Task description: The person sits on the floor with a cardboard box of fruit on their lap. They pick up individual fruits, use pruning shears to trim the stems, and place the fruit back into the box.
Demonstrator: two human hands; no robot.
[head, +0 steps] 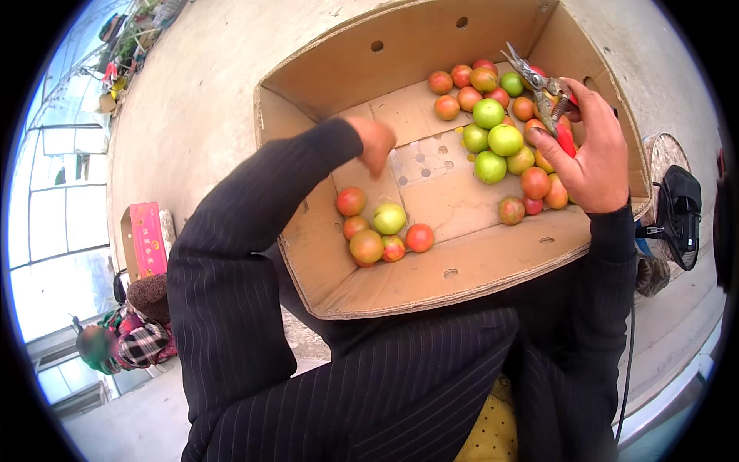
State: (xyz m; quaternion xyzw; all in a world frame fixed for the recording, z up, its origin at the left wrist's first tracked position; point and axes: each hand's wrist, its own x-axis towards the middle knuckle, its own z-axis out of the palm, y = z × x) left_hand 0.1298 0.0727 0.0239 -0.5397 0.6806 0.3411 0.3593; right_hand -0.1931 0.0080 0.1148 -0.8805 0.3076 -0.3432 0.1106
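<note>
A large open cardboard box [404,283] lies before me, with red, orange and green tomatoes inside. My right hand [600,156] holds pruning shears [538,81] with red handles over the box's right side. Their blades stand parted and point toward the far wall, above a large group of tomatoes. Among these, a green tomato [506,140] rests near other green ones. Blurred, my left hand [374,144] hangs over the left part of the box with curled fingers; whether anything is in it I cannot tell. A smaller group with a yellow-green tomato [389,218] sits in the near left corner.
At the left, a person [144,343] is beside a pink printed carton [149,239]. A black bag [681,216] rests on a round stool-like seat [667,153] to the right. A dark cable [628,369] runs down by my right sleeve. Pale concrete floor [213,75] surrounds the box.
</note>
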